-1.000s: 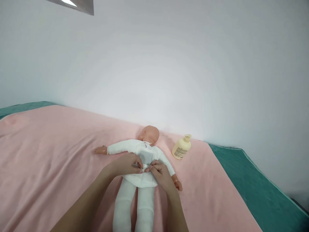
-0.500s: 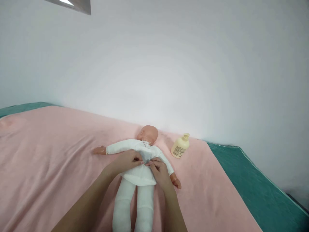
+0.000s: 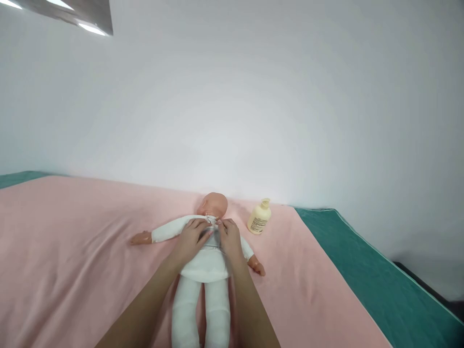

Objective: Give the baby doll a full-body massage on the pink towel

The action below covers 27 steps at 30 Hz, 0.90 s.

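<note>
Doll (image 3: 206,266) in white clothing lies on a pink blanket (image 3: 315,295), directly beneath and between the two hands, its head (image 3: 214,205) just beyond the fingertips and its white-covered legs stretching back between the person's forearms. Its arms angle outward past either hand. The left hand (image 3: 190,240) rests on one side of the upper chest, fingers bent toward the neckline, thumb held apart from them. The right hand (image 3: 230,238) lies over the other side, fingers curled in at the collar; whether either hand pinches the cloth or the thin ties (image 3: 209,221) there cannot be told. A grey patch (image 3: 213,240) on the chest shows between the hands. Near the right hand, but apart from it, a pale yellow bottle (image 3: 259,219) stands on the blanket, its printed label partly visible. Green sheeting (image 3: 351,256) extends beyond the blanket's edge.
</note>
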### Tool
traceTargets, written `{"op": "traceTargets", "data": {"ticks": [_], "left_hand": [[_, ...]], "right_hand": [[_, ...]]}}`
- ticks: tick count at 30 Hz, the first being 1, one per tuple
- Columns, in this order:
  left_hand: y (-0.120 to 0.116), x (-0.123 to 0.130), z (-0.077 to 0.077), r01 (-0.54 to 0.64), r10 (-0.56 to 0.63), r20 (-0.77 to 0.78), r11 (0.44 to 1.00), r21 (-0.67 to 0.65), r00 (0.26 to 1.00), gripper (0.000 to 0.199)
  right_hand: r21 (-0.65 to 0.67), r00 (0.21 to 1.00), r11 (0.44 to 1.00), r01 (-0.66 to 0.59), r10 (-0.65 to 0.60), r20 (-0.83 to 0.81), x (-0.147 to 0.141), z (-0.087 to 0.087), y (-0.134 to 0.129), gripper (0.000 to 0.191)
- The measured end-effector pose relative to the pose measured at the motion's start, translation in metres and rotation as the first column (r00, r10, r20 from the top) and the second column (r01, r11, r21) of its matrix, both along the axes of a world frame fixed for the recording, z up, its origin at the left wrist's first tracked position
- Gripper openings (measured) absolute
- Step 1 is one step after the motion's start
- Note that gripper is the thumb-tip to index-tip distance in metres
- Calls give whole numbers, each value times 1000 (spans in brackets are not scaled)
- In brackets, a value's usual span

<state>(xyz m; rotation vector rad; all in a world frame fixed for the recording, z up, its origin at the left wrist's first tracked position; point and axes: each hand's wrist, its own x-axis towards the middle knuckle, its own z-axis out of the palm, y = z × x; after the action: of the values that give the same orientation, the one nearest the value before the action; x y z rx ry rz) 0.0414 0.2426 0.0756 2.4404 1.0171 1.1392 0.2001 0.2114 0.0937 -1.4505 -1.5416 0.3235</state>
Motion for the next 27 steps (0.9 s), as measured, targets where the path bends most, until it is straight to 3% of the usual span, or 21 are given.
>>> {"op": "traceTargets", "data": {"ticks": [9, 16, 27], "left_hand": [[-3, 2, 0, -8, 0, -78, 995, -102, 997, 28], [0, 4, -12, -67, 67, -63, 998, 10, 996, 35], [0, 4, -11, -72, 66, -117, 997, -42, 991, 35]], "right_hand": [[-15, 993, 1000, 10, -8, 114, -7, -24, 9, 28], [36, 997, 999, -18, 15, 79, -3, -31, 5, 23], [3, 989, 998, -63, 62, 135, -2, -32, 9, 26]]}}
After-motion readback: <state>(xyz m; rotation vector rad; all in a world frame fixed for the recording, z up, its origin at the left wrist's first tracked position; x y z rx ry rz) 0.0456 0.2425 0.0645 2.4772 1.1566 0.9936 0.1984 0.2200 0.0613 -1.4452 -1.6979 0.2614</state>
